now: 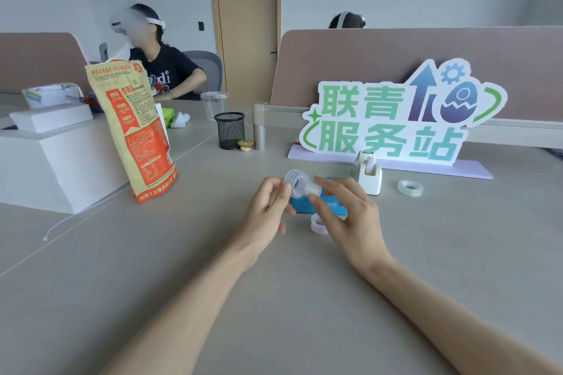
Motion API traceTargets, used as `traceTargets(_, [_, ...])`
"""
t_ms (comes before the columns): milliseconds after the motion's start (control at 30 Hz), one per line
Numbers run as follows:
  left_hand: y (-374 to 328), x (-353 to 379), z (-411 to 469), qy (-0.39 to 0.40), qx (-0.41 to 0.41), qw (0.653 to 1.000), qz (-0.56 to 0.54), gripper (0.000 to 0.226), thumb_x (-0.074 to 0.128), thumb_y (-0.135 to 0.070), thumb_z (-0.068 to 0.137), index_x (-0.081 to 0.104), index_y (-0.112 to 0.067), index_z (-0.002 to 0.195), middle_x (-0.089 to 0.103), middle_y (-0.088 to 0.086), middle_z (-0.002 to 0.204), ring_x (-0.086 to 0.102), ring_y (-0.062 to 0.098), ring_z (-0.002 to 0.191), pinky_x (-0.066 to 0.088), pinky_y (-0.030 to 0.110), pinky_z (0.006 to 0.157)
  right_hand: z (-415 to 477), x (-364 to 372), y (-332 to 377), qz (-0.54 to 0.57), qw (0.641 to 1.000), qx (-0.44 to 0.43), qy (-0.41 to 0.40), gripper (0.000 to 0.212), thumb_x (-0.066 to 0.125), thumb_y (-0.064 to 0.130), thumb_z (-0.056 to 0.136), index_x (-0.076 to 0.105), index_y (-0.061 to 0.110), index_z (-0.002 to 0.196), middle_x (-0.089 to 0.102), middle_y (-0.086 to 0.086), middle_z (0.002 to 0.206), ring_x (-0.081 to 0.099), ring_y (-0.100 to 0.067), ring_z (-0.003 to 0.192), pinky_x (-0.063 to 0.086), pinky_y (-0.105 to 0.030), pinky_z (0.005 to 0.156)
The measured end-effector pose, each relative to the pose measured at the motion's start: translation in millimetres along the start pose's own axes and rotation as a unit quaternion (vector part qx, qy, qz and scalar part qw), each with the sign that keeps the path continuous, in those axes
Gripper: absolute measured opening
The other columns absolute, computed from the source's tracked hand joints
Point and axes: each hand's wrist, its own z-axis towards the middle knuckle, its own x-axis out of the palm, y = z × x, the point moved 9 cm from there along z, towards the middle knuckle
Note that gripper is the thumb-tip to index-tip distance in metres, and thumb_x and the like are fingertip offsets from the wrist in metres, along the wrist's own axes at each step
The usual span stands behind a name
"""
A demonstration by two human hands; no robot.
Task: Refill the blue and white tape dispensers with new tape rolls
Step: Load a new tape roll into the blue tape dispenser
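Body in view: two forearms and two hands, nothing else of the wearer. Left hand [268, 210] and right hand [347, 216] both bare, no gloves. Forearms bare up to the frame edge, no sleeve or cuff showing. No watch, strap or bracelet on either wrist. No rings on the fingers that show. Nails short, plain, unpainted where visible. No tape, bandage or markings on the parts seen. Wide-angle lens stretches both forearms toward the bottom corners, so they look long and tapered.
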Motion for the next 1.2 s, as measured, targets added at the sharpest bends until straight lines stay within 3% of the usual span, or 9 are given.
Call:
traceTargets(167, [-5.4, 9.9, -4.0, 0.031, -0.003, 0.999, 0.011, 0.012, 0.041, -0.022, 0.101, 0.053, -0.018, 0.1, 0.061, -0.01, 0.092, 0.058, 0.005, 0.067, 0.039, 0.022, 0.047, 0.5, 1.0, -7.0, 0.019, 0.999, 0.045, 0.01, 0.017, 0.069, 0.022, 0.088, 0.066, 0.023, 0.105, 0.064, 0.01, 0.092, 0.057, -0.001, 0.092, 0.04, -0.01, 0.077])
traceTargets(433, [-9.0, 16.3, -7.4, 0.055, -0.001, 0.998, 0.044, 0.02, 0.041, -0.022, 0.101, 0.058, -0.03, 0.11, 0.062, -0.034, 0.078, 0.061, 0.002, 0.068, 0.042, 0.023, 0.052, 2.2, -1.5, -7.1, 0.003, 0.999, 0.041, 0.002, 0.017, 0.073, 0.011, 0.082, 0.068, 0.016, 0.098, 0.062, 0.01, 0.092, 0.055, -0.003, 0.09, 0.038, -0.006, 0.078])
traceTargets(533, [-7.8, 16.6, -7.7, 0.054, -0.009, 0.997, 0.045, 0.024, 0.041, -0.02, 0.101, 0.059, -0.036, 0.102, 0.065, -0.027, 0.084, 0.063, 0.005, 0.07, 0.044, 0.024, 0.053, 3.2, -0.8, -11.8, 0.012, 0.998, 0.064, -0.002, 0.016, 0.074, 0.008, 0.08, 0.067, 0.017, 0.091, 0.063, 0.01, 0.09, 0.053, 0.004, 0.085, 0.037, -0.005, 0.075])
traceTargets(633, [-5.0, 18.1, -7.4, 0.059, -0.012, 0.997, 0.05, 0.025, 0.04, -0.019, 0.101, 0.06, -0.031, 0.109, 0.064, -0.016, 0.094, 0.063, 0.009, 0.074, 0.045, 0.027, 0.055, 3.3, 0.4, -13.5, 0.029, 0.997, 0.074, 0.005, 0.014, 0.073, 0.006, 0.08, 0.067, 0.016, 0.088, 0.057, 0.02, 0.086, 0.052, 0.008, 0.082, 0.037, -0.005, 0.073])
traceTargets(767, [-3.1, 16.7, -5.9, 0.062, -0.022, 0.997, 0.031, 0.022, 0.043, -0.02, 0.1, 0.062, -0.026, 0.11, 0.067, -0.007, 0.1, 0.063, 0.01, 0.077, 0.045, 0.03, 0.057, 4.3, 2.1, -11.7, 0.067, 0.995, 0.069, 0.023, 0.012, 0.071, 0.003, 0.083, 0.072, 0.012, 0.092, 0.063, 0.001, 0.091, 0.054, 0.003, 0.083, 0.038, -0.003, 0.069])
traceTargets(933, [-1.9, 16.5, -5.1, 0.061, -0.013, 0.997, 0.038, 0.017, 0.053, -0.023, 0.096, 0.062, -0.025, 0.11, 0.069, -0.011, 0.093, 0.061, 0.007, 0.075, 0.044, 0.031, 0.059, 4.1, 3.6, -12.0, 0.066, 0.996, 0.054, 0.024, 0.015, 0.066, 0.004, 0.088, 0.076, 0.014, 0.093, 0.064, 0.0, 0.096, 0.059, -0.011, 0.092, 0.04, -0.006, 0.076])
traceTargets(1100, [-4.2, 16.2, -4.0, 0.052, 0.02, 0.997, 0.051, 0.012, 0.053, -0.023, 0.096, 0.061, -0.024, 0.105, 0.068, -0.019, 0.082, 0.061, 0.004, 0.07, 0.044, 0.03, 0.056, 4.6, 0.7, -16.0, 0.053, 0.994, 0.099, 0.015, 0.017, 0.072, 0.017, 0.085, 0.068, 0.021, 0.101, 0.061, 0.007, 0.096, 0.055, 0.0, 0.091, 0.036, -0.005, 0.075])
traceTargets(1200, [-11.2, 13.4, -3.4, 0.033, 0.037, 0.998, 0.026, 0.012, 0.049, -0.02, 0.098, 0.055, -0.017, 0.108, 0.067, -0.015, 0.087, 0.061, 0.001, 0.073, 0.046, 0.025, 0.056, 4.6, -1.5, -19.4, 0.075, 0.989, 0.13, 0.003, 0.014, 0.073, 0.024, 0.084, 0.066, 0.021, 0.095, 0.062, 0.006, 0.093, 0.056, -0.005, 0.086, 0.037, -0.007, 0.07])
